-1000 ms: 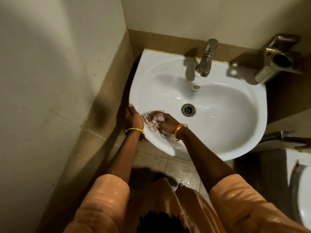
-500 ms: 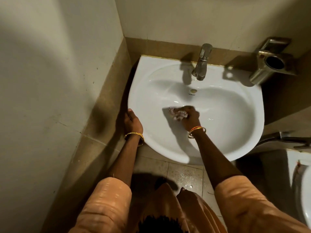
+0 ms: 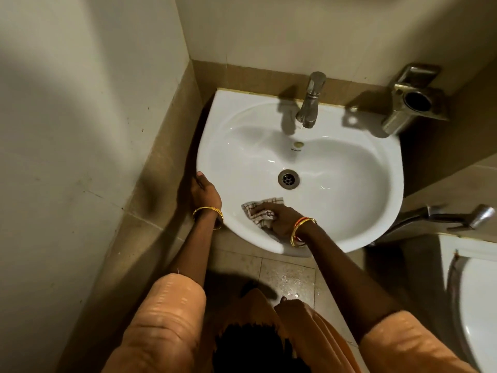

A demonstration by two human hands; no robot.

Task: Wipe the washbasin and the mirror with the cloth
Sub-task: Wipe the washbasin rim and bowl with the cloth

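Note:
The white washbasin [image 3: 349, 168] hangs in a wall corner, its drain [image 3: 288, 179] in the middle. A checked cloth [image 3: 259, 213] lies on the bowl's near-left slope, below the drain. My right hand [image 3: 282, 219] presses down on the cloth and holds its near part; the fingers cover part of it. My left hand [image 3: 204, 191] grips the basin's left rim from outside, fingers hidden behind the edge. No mirror is in view.
A steel tap [image 3: 309, 103] stands at the back of the basin. A steel holder [image 3: 411, 103] is fixed to the wall at right. A metal lever [image 3: 457, 216] and a white toilet [image 3: 478, 305] sit at right. Tiled walls close in on the left.
My right hand has dragged the cloth from the drain area back toward me, onto the near-left slope of the bowl. My left hand has stayed on the rim.

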